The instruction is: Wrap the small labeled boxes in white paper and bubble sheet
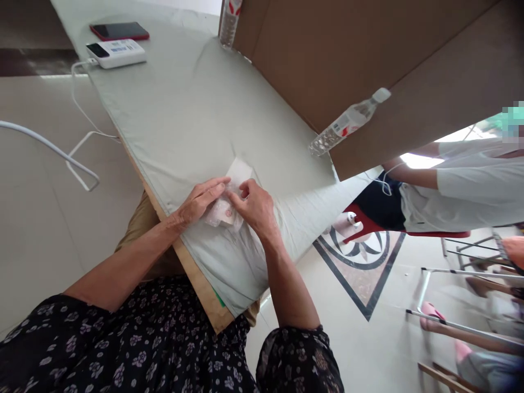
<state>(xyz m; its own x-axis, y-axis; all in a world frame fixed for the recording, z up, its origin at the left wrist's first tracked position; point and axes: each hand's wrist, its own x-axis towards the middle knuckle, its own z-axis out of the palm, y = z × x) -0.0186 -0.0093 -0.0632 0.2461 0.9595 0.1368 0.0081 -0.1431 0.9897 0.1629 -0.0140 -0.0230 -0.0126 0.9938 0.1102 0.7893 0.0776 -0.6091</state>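
Note:
A small white cloth or tissue piece (238, 170) lies on the grey-green cloth-covered table (192, 109), partly crumpled under my hands. My left hand (200, 199) rests flat on it with fingers stretched out. My right hand (254, 204) pinches a fold of the same white piece, its thumb and forefinger pressed together. Both hands touch each other over the piece near the table's near edge.
A white power bank (117, 53) with a cable and a red phone (119, 31) lie at the far end. Two plastic water bottles (347, 123) stand against a brown cardboard divider (347, 60). Another person in white (470, 185) sits beyond it.

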